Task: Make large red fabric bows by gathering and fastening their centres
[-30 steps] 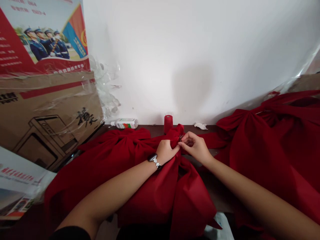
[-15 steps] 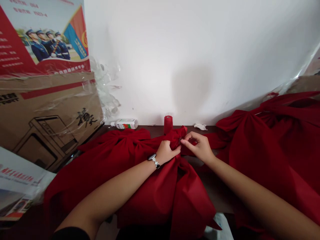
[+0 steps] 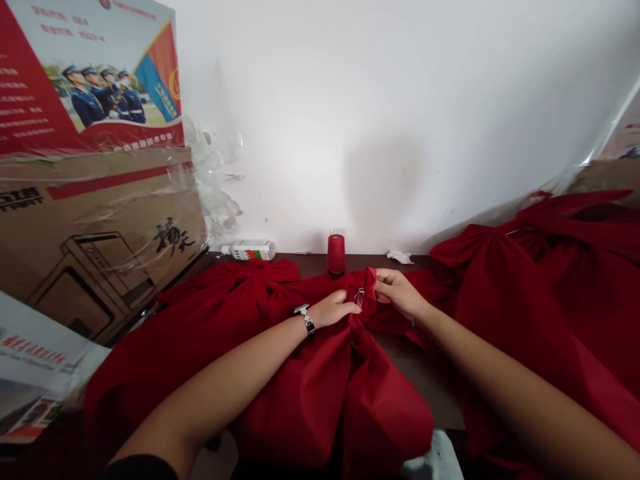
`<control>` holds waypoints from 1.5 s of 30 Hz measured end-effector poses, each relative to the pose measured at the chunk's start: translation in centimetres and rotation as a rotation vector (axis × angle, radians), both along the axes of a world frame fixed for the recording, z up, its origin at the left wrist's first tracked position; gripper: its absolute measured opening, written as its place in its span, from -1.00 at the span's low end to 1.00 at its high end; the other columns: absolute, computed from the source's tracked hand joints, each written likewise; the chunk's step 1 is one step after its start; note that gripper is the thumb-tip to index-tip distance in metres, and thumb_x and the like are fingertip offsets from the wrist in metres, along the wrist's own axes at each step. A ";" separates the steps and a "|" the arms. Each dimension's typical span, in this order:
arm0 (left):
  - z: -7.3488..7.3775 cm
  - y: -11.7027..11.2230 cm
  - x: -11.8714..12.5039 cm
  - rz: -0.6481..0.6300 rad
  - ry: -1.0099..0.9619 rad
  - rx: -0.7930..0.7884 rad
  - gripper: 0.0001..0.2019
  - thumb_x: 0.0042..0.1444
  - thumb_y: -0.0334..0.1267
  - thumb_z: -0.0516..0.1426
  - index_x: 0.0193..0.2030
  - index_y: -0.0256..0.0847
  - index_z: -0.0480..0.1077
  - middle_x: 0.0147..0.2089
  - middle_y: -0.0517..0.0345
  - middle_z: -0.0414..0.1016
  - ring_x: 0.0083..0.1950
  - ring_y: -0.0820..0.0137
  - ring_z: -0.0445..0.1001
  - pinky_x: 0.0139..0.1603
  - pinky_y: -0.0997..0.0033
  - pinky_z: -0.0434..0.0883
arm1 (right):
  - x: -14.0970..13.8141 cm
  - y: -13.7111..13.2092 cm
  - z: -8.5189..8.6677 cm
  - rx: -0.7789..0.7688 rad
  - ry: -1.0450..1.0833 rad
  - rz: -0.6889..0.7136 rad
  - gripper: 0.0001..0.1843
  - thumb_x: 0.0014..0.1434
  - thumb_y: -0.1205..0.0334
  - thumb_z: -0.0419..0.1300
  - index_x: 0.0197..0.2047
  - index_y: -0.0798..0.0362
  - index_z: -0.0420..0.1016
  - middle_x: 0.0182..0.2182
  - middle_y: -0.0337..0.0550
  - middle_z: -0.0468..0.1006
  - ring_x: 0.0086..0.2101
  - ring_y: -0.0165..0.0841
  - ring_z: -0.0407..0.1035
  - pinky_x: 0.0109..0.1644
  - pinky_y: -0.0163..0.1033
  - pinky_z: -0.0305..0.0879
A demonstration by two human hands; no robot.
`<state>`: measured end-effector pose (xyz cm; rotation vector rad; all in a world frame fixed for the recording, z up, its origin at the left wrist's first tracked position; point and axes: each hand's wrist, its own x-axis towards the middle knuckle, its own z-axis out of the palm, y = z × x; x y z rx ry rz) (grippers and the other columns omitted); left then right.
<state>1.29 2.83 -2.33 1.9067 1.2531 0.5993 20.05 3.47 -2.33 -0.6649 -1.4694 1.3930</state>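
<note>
A large red cloth bow spreads over the table, gathered into a knot at its middle. My left hand, with a watch at the wrist, is closed on the left side of that knot, thumb on top. On the knot's face sit silvery safety pins; how many cannot be made out. From the right, my right hand pinches the raised edge of the knot's cloth between thumb and fingers. Behind the knot stands a spool of red thread, with needles sticking up from its top.
A white bottle lies on its side by the wall. Crumpled white tissue rests right of the spool. Another red cloth bow fills the right side. A cardboard box stands at the left.
My right hand has moved from the pins to the knot's right edge. The knot sits slightly lower, with its pins now in plain sight, and more of the spool shows.
</note>
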 end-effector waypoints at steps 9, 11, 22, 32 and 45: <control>0.2 -0.2 0.3 -0.202 -0.311 -0.100 -0.78 -0.06 -0.18 0.16 -0.33 -0.30 0.37 -0.33 0.18 0.44 -0.23 0.36 0.35 -0.10 0.37 0.26 | 0.5 0.3 -0.1 -0.012 -0.004 0.053 -0.67 -0.07 0.05 0.34 -0.36 0.14 0.45 -0.66 -0.35 0.27 -0.68 -0.61 -0.05 -0.62 -0.43 -0.13; 0.2 -0.1 0.2 -0.216 -0.308 -0.057 -0.78 -0.03 -0.18 0.17 -0.31 -0.31 0.39 -0.30 0.14 0.47 -0.20 0.33 0.38 -0.09 0.35 0.28 | 0.7 0.4 0.0 0.007 -0.019 0.073 -0.68 -0.03 0.05 0.32 -0.34 0.13 0.44 -0.66 -0.36 0.27 -0.69 -0.61 -0.04 -0.62 -0.43 -0.10; -0.2 0.5 -0.2 -0.299 -0.404 0.024 -0.40 0.00 0.10 0.13 0.09 -0.30 0.30 0.12 -0.09 0.38 0.10 0.17 0.35 0.13 0.22 0.22 | 0.9 0.4 -0.1 0.019 0.016 0.070 -0.67 0.02 0.02 0.28 -0.27 0.11 0.42 -0.66 -0.35 0.29 -0.69 -0.59 -0.03 -0.63 -0.43 -0.08; -0.6 0.8 0.0 -0.314 -0.394 0.121 -0.34 -0.03 0.18 0.09 0.07 -0.30 0.31 0.07 -0.08 0.42 0.11 0.17 0.34 0.18 0.23 0.17 | 0.7 0.2 0.1 0.021 -0.010 0.064 -0.62 -0.05 -0.02 0.31 -0.33 0.11 0.42 -0.69 -0.35 0.29 -0.70 -0.59 -0.01 -0.63 -0.42 -0.08; -0.6 0.7 0.1 -0.317 -0.371 0.130 -0.37 0.01 0.19 0.05 0.07 -0.29 0.31 0.04 -0.07 0.44 0.09 0.21 0.36 0.15 0.27 0.20 | 0.6 -0.1 0.3 0.043 -0.089 0.049 -0.62 -0.07 -0.03 0.32 -0.39 0.12 0.39 -0.67 -0.33 0.31 -0.68 -0.56 0.03 -0.61 -0.40 -0.05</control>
